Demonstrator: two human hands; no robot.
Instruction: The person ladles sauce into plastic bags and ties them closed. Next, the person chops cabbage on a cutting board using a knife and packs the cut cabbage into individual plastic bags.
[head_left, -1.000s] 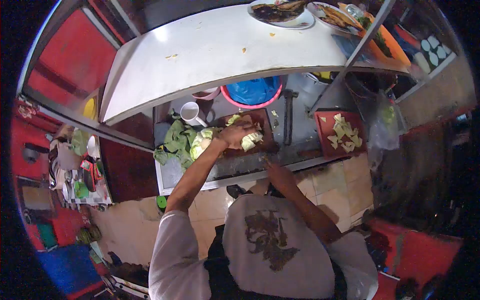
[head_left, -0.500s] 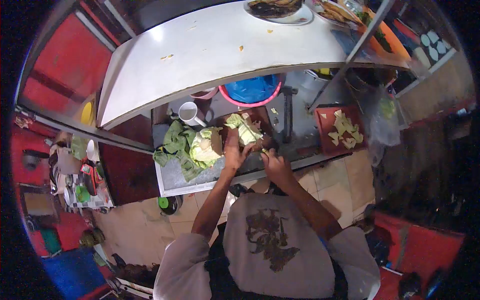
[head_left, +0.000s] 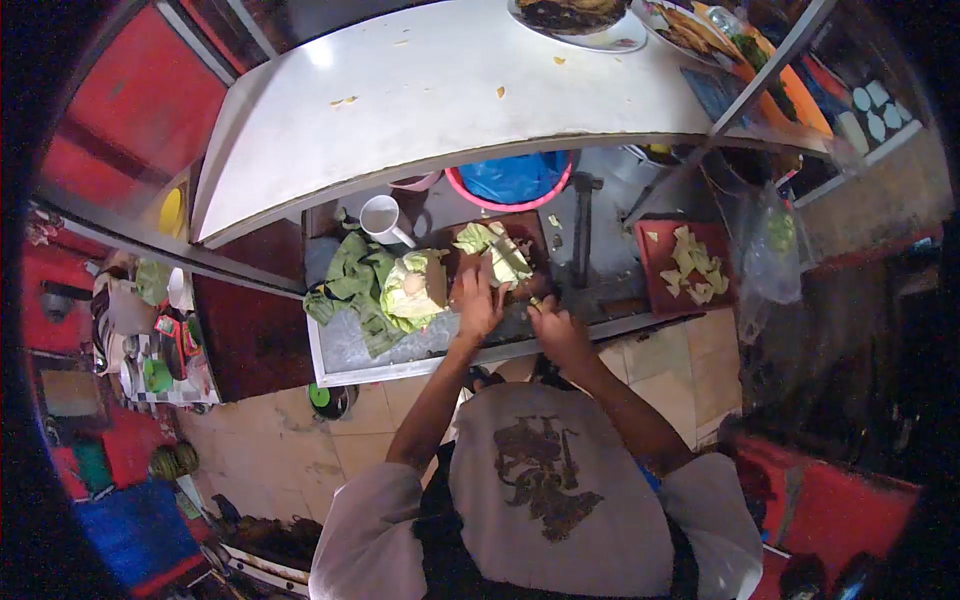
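Observation:
On a brown cutting board (head_left: 542,237) lies a cut piece of cabbage (head_left: 508,262), pale green and leafy. My left hand (head_left: 481,308) rests against its near side, fingers stretched forward and holding it down. In my right hand (head_left: 563,336), just to the right, the fingers are wrapped round the handle of a knife (head_left: 537,304); its blade is hard to make out beside the cabbage. A larger cut cabbage (head_left: 410,292) sits left of my left hand, touching a crumpled green cloth (head_left: 351,280).
A white mug (head_left: 380,217) stands behind the cabbage. Farther back are a pink basin with a blue bag (head_left: 513,178) and a hammer-like tool (head_left: 583,230). Cut cabbage pieces lie on a reddish board (head_left: 655,287) at right. A white shelf (head_left: 420,95) overhangs the counter.
My left hand's fingers have shifted on the cabbage piece and now lie more stretched out. My right hand stays near the board with the knife. The whole view has shifted slightly.

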